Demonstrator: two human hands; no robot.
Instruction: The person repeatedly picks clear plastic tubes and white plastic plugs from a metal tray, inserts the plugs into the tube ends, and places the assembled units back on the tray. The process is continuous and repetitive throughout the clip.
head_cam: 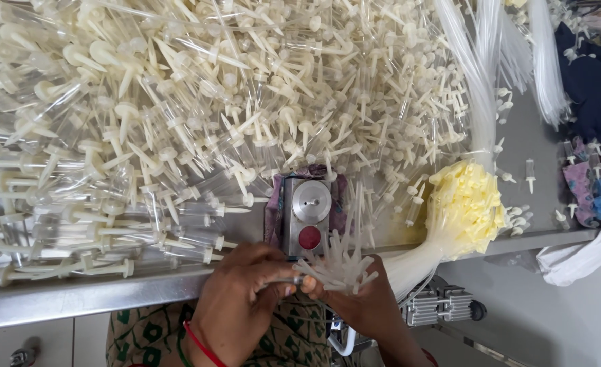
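1. In the head view, the left hand (236,306) is seen at the near edge of the metal table (76,295), its fingers (273,282) curled closed, and a thin clear tube end is pinched between thumb and fingertips.
2. The right hand (368,306) is seen just beside the left, its fingers wrapped shut around a bundle of cream plastic spikes (338,265), which fans upward out of the fist.
3. The two hands are touching at the fingertips, below a small metal box with a silver knob and a red button (309,217).
4. A large heap of clear chambers with cream spikes (198,115) is spread over the table behind the box.
5. A yellow-tipped bunch of clear tubing (467,204) is laid to the right of the hands, hanging over the table edge.
6. A red thread bangle (202,345) is worn on the left wrist.
7. Dark blue cloth (596,85) is seen at the far right.
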